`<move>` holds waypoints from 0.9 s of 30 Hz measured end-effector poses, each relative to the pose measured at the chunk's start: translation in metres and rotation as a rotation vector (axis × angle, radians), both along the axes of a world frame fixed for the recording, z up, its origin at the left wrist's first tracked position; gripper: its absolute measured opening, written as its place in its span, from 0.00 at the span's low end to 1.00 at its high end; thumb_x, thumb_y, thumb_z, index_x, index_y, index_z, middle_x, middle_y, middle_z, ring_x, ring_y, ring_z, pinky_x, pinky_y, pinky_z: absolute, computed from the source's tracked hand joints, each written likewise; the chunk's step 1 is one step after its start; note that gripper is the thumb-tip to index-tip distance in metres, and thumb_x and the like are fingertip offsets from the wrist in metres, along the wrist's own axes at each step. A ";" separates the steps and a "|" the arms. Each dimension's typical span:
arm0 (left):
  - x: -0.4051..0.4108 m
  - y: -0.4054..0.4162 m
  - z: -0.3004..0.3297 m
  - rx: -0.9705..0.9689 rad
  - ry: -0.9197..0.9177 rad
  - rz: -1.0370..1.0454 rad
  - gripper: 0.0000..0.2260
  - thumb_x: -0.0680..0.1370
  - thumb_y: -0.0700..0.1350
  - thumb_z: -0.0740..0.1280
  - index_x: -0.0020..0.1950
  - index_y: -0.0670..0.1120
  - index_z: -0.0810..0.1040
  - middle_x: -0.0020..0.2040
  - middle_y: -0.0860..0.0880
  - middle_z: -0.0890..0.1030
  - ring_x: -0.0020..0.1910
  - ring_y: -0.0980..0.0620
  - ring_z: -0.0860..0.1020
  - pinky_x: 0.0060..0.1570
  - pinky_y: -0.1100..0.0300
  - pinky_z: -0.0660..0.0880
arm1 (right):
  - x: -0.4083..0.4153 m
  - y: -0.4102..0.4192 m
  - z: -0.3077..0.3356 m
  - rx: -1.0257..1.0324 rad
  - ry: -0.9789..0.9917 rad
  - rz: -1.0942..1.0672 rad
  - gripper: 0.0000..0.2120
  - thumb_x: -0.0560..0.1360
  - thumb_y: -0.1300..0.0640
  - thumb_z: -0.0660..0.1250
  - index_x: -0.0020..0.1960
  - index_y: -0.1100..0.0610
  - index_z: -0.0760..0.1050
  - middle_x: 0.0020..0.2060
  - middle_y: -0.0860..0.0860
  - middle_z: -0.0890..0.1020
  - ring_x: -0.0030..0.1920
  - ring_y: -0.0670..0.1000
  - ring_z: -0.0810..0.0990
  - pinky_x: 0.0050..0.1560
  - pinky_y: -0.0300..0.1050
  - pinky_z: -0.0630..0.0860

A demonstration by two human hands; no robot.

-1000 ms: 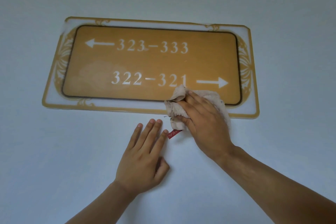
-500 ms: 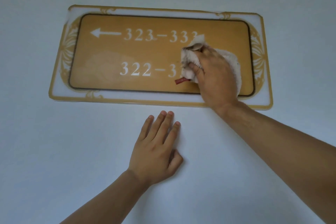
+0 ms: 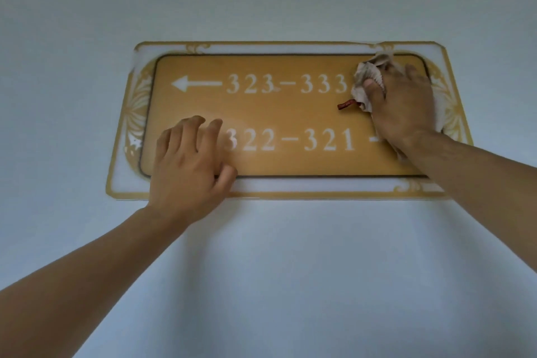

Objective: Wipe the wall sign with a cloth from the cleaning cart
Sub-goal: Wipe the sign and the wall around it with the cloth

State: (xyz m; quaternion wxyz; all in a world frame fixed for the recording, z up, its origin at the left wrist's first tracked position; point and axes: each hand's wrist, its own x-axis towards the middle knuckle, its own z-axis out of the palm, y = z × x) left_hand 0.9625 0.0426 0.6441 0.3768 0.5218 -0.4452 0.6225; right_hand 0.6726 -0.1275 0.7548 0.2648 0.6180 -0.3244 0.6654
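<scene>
A golden-brown wall sign [image 3: 290, 113] with white room numbers, arrows and an ornate gold border hangs on the wall. My right hand [image 3: 404, 104] presses a crumpled off-white cloth [image 3: 367, 73] with a small red tag against the sign's upper right part, hiding the right arrow. My left hand [image 3: 186, 166] rests on the sign's lower left corner, fingers slightly curled and holding nothing; it covers the start of the lower number row.
A plain pale wall [image 3: 261, 270] surrounds the sign on all sides. Nothing else is in view; the cleaning cart is out of frame.
My right hand slid the cloth up from the sign's bottom edge to its upper right. My left hand moved from the wall below onto the sign's lower left corner.
</scene>
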 end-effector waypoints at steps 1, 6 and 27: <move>0.011 0.004 0.001 0.005 0.028 0.014 0.29 0.73 0.51 0.60 0.73 0.43 0.67 0.67 0.37 0.72 0.68 0.37 0.69 0.69 0.42 0.63 | 0.003 0.002 0.006 -0.006 -0.007 0.006 0.24 0.83 0.44 0.51 0.71 0.57 0.70 0.67 0.60 0.76 0.72 0.62 0.65 0.73 0.59 0.59; 0.075 0.031 0.003 -0.011 0.192 0.035 0.31 0.75 0.55 0.57 0.75 0.42 0.64 0.70 0.37 0.69 0.70 0.37 0.67 0.71 0.40 0.63 | 0.021 0.008 0.023 -0.068 -0.028 -0.008 0.24 0.82 0.44 0.51 0.68 0.57 0.72 0.63 0.60 0.78 0.67 0.63 0.71 0.67 0.61 0.67; 0.109 0.037 0.007 -0.061 0.182 -0.290 0.32 0.74 0.55 0.56 0.77 0.43 0.65 0.75 0.42 0.67 0.74 0.41 0.66 0.73 0.41 0.64 | 0.071 0.028 -0.004 -0.193 0.190 0.006 0.22 0.84 0.45 0.52 0.75 0.51 0.67 0.74 0.53 0.70 0.75 0.57 0.65 0.71 0.55 0.63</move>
